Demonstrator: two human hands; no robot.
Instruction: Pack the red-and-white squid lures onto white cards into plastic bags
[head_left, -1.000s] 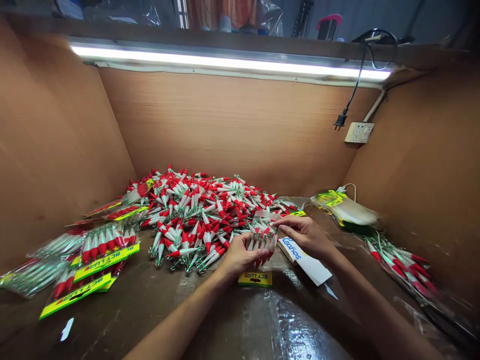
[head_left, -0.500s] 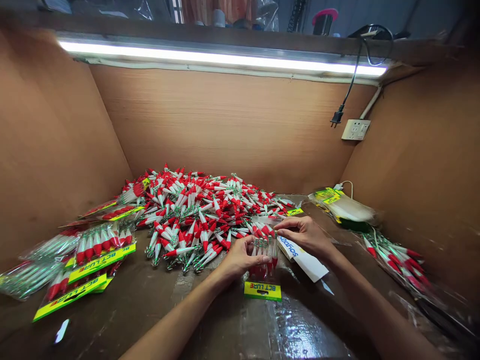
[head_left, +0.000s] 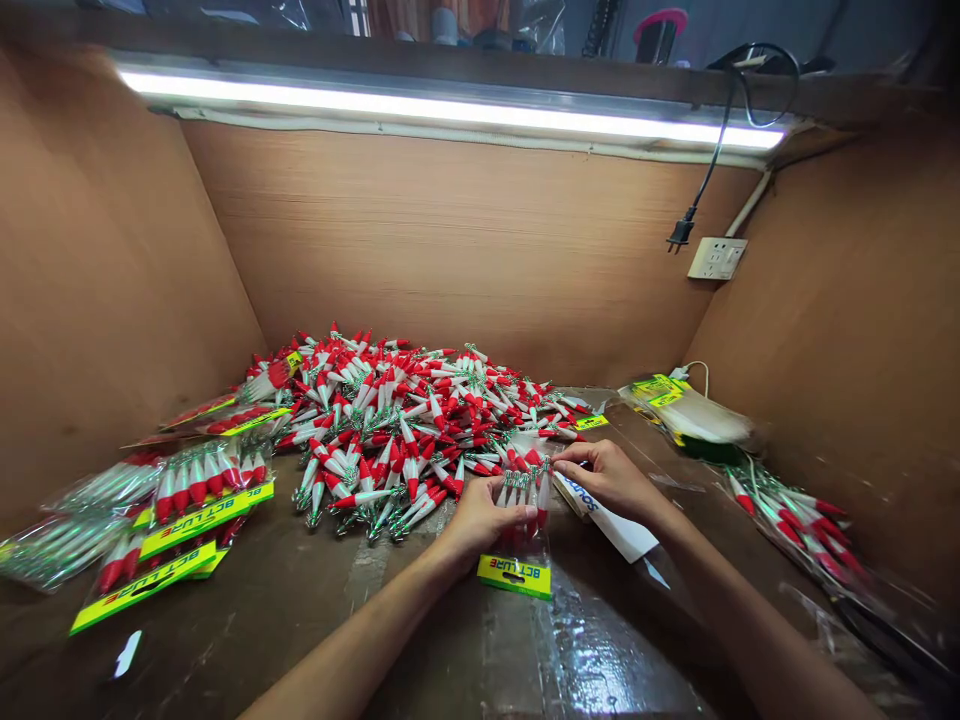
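We have one clear plastic bag with a yellow-and-green header card (head_left: 514, 577) partly filled in front of us, its card toward us, just short of the big heap of loose red-and-white tapered lures with green hooked ends (head_left: 397, 430). Our left hand (head_left: 480, 518) is closed over the bag's left side, thumb across the row of lures inside. Our right hand (head_left: 611, 480) has its thumb and forefinger nearly together, apparently pinching the hooked end of one lure at the bag's right edge; the other fingers are curled. At our left, several filled bags of lures (head_left: 206, 490) lie overlapping and look done. Plenty is left: the loose heap is large, and a stack of flat, clear bags (head_left: 709, 420) lies at the back right, seemingly unfilled.
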